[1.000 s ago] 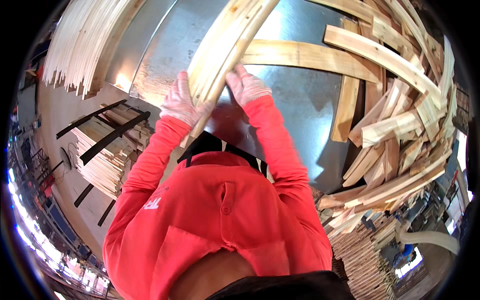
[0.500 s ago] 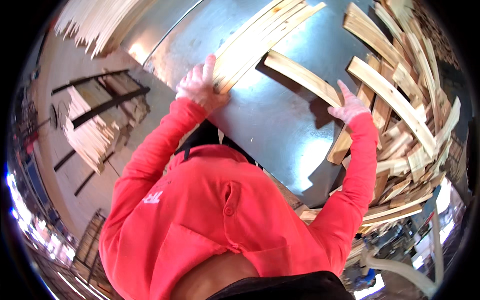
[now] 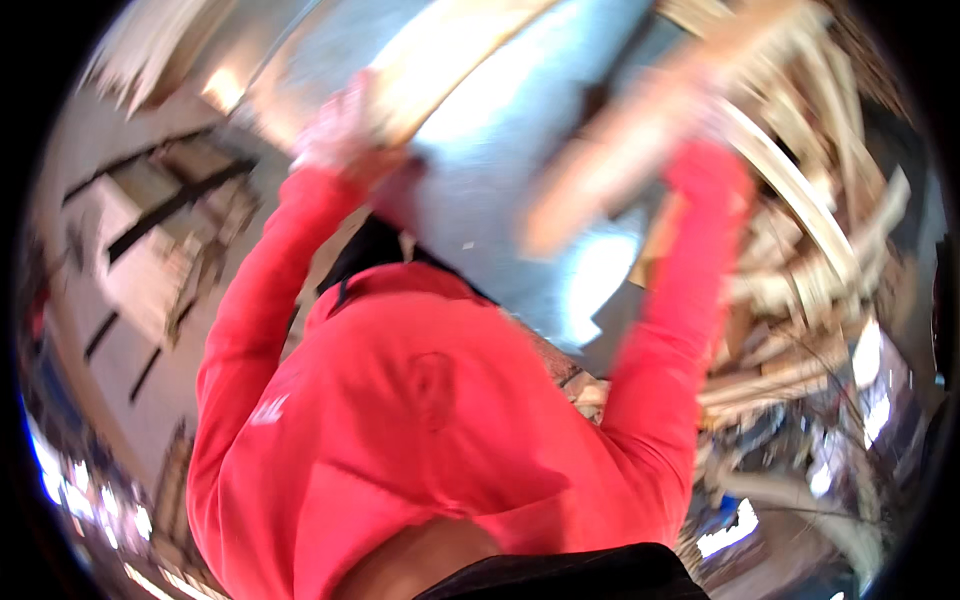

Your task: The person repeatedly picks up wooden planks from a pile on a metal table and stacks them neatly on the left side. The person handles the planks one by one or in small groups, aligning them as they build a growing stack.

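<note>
My right hand [image 3: 692, 108], smeared by motion, grips a wooden board [image 3: 590, 180] over the right side of the metal tabletop [image 3: 475, 190]. That board slants from the upper right down toward the middle of the table. At the upper left, my left hand [image 3: 340, 130] holds the near left corner of several pale wooden boards [image 3: 440, 60] lying side by side on the metal. Its fingers run along their left edge, with the thumb by the near end.
A jumbled heap of wood offcuts [image 3: 800, 195] rises along the right side. Stacked pale boards [image 3: 155, 45] stand at the far left. Lower left is another wood stack [image 3: 140, 265] with dark bars [image 3: 180, 205]. A pale hose [image 3: 790, 490] curves at the lower right.
My right hand has taken up the single board from the tabletop and turned it, its near end now pointing toward me. My left hand stays at the boards' corner. The whole view has shifted slightly.
</note>
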